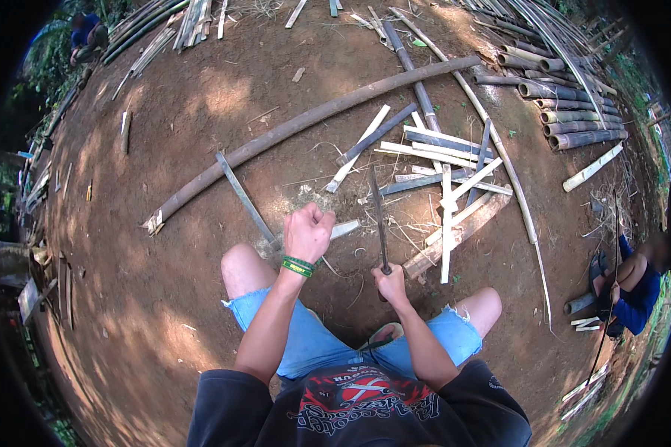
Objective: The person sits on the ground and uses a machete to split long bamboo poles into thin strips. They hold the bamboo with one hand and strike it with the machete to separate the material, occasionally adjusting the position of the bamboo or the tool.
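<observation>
My right hand is wrapped round the handle of a machete, whose long dark blade points away from me. To its left, my left hand is closed in a fist, with green and yellow bands at the wrist. Whatever its fingers hold, if anything, is hidden. A pale split bamboo piece shows beside that fist; whether the hand touches it I cannot tell. Beyond the machete lies a loose heap of split bamboo strips, some pale side up, others dark.
A long brown pole lies across the ground ahead, with a dark strip leaning over it. Cut bamboo tubes are stacked at the far right. Another person sits at the right with a long thin strip; someone else is at the far left.
</observation>
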Motion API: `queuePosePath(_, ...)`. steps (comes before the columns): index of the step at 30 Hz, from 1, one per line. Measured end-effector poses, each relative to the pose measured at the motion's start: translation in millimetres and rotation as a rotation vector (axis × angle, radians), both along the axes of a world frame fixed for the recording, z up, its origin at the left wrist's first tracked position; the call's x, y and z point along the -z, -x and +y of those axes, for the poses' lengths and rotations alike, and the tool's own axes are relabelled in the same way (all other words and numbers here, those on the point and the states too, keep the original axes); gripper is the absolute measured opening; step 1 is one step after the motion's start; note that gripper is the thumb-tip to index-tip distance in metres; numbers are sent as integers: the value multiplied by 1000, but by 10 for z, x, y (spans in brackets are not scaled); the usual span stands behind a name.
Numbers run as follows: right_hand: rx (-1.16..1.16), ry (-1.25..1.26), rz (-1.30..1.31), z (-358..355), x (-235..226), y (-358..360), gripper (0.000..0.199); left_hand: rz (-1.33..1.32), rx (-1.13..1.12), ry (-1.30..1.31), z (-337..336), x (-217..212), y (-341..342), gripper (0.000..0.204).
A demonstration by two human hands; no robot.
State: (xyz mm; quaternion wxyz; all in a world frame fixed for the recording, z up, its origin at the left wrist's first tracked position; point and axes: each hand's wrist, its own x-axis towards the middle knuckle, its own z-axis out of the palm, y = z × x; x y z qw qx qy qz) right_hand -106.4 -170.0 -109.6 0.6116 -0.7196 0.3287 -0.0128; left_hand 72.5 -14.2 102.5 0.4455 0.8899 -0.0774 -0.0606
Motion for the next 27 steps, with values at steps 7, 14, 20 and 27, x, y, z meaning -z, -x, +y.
queuePosePath(7, -58, -303, 579, -198, 381, 168, 15, 54, 24, -29, -43, -19, -2, 34)
queuePosePath(14, 103, -469, 186, -118, -64, 59, 22, 670, 167, 52, 316, 19, -22, 24)
queuePosePath(20, 174, -516, 17, 72, -837, -282, 28, 710, 157, 435, 849, -168, 453, 40)
queuePosePath(27, 305, -492, -322, 121, -1235, -915, 20, 825, 341, 638, 851, 292, 1121, 46)
